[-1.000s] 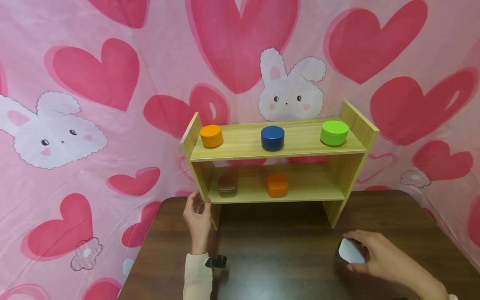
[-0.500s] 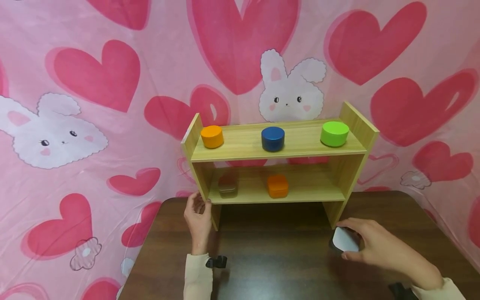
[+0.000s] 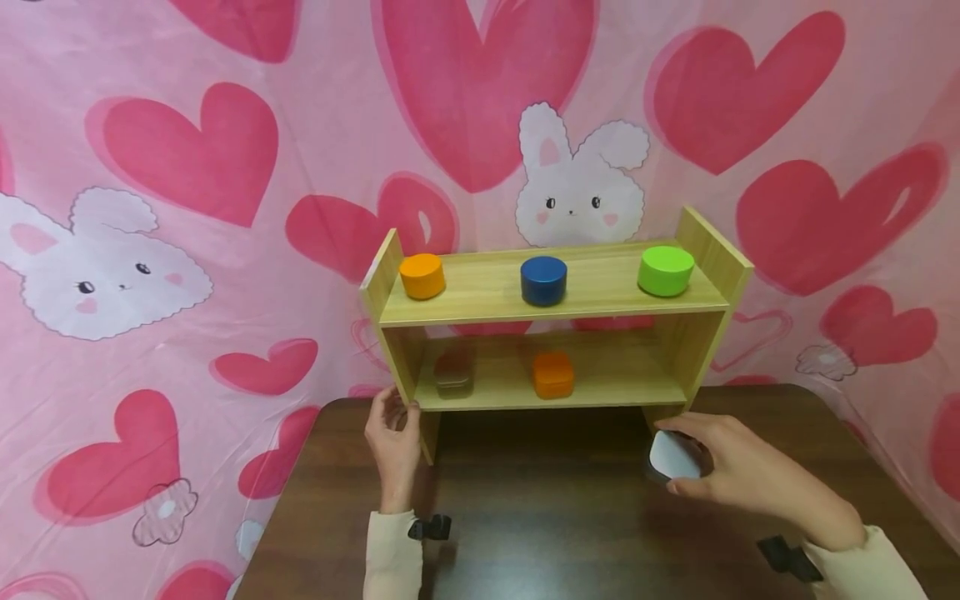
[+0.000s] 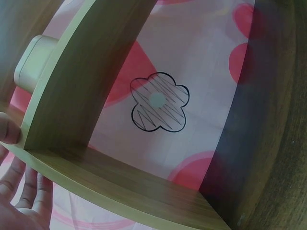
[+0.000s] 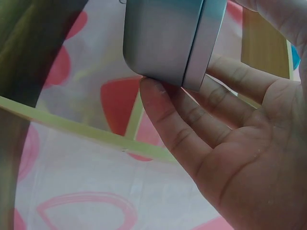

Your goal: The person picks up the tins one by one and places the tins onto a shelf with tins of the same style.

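My right hand (image 3: 742, 467) grips a square, rounded-corner metal tin (image 3: 675, 456) by its sides, just in front of the shelf's right leg. Fingers and thumb spread around the grey tin (image 5: 160, 45) in the right wrist view. My left hand (image 3: 395, 437) holds the left side panel of a two-tier wooden shelf (image 3: 600, 310) at the lower board's height. In the left wrist view, the thumb (image 4: 8, 128) lies at the front edge, with the other fingers outside the panel. A dull square tin (image 3: 453, 377) and an orange square tin (image 3: 553, 375) sit on the lower board.
Along the upper board stand an orange round tin (image 3: 422, 276), a blue round tin (image 3: 543, 281) and a green round tin (image 3: 666, 271). The shelf stands on a dark wooden table (image 3: 540, 517), before a pink heart-and-rabbit cloth (image 3: 330, 117). The lower board's right half is bare.
My right hand has carried the grey tin up and to the left, from over the table to the shelf's right leg. My left hand keeps its hold on the side panel.
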`<action>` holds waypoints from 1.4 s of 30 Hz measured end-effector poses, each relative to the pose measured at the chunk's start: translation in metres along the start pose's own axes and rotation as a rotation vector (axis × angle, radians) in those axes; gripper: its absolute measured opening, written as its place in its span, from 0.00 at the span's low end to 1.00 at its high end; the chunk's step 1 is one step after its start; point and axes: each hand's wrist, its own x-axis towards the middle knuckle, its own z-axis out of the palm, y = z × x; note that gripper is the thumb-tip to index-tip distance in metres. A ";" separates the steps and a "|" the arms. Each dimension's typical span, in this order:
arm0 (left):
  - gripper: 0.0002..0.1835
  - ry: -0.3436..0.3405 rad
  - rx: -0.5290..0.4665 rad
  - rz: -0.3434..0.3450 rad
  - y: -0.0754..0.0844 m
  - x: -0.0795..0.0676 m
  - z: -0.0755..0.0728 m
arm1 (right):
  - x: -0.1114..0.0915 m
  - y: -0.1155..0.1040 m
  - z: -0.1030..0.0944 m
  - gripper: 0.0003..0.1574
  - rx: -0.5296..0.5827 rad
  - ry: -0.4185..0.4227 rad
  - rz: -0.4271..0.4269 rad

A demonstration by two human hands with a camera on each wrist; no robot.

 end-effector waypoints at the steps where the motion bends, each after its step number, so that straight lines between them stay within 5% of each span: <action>1: 0.16 -0.001 0.000 0.001 0.000 0.000 0.000 | 0.002 -0.001 -0.001 0.42 0.001 0.001 0.001; 27: 0.16 -0.010 -0.033 -0.030 -0.002 0.001 -0.002 | 0.046 -0.023 -0.026 0.39 -0.065 -0.053 0.015; 42: 0.16 -0.001 -0.070 -0.021 -0.007 0.002 0.000 | 0.069 -0.017 -0.040 0.39 -0.052 -0.094 0.010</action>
